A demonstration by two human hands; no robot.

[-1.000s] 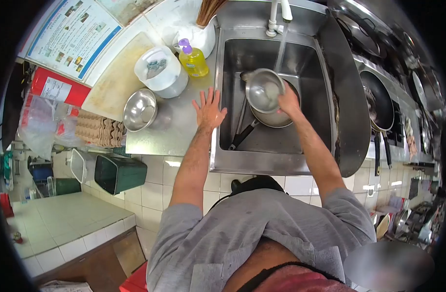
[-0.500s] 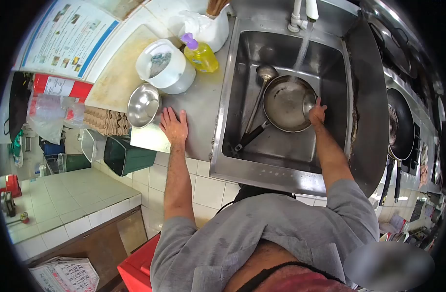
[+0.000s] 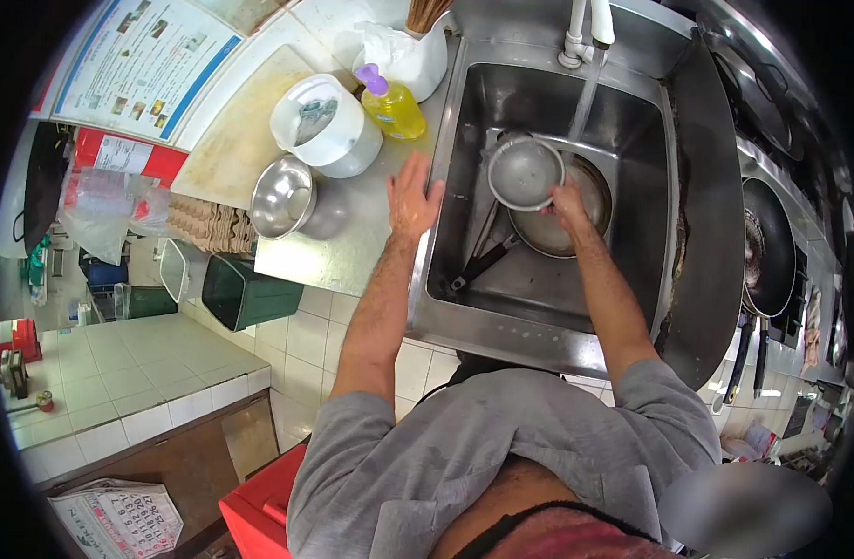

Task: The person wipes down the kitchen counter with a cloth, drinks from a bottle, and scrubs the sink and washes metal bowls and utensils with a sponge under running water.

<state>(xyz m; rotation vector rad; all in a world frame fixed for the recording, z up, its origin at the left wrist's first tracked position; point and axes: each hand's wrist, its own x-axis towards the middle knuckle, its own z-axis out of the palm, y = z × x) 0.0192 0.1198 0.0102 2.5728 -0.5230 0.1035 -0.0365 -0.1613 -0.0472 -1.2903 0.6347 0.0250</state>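
Note:
My right hand (image 3: 567,201) grips the rim of a small metal bowl (image 3: 524,173), held over the sink (image 3: 539,298). Below it lies a frying pan (image 3: 592,197), its black handle (image 3: 483,263) pointing toward the lower left. The bowl covers part of the pan and the head of a ladle, whose handle (image 3: 484,228) still shows. Water runs from the white tap (image 3: 601,26) behind the bowl. My left hand (image 3: 412,197) is open with fingers stretched, holding nothing, close to the sink's left rim.
Left on the counter stand a steel bowl (image 3: 281,199), a white tub (image 3: 357,140) and a pump bottle of yellow liquid (image 3: 395,110). Egg trays (image 3: 208,224) lie beyond the steel bowl. A green bin (image 3: 250,296) is below the counter. Another pan (image 3: 770,247) sits far right.
My right hand has lifted the bowl out of the pan and moved it left. My left hand has left the counter by the steel bowl and come right, toward the sink.

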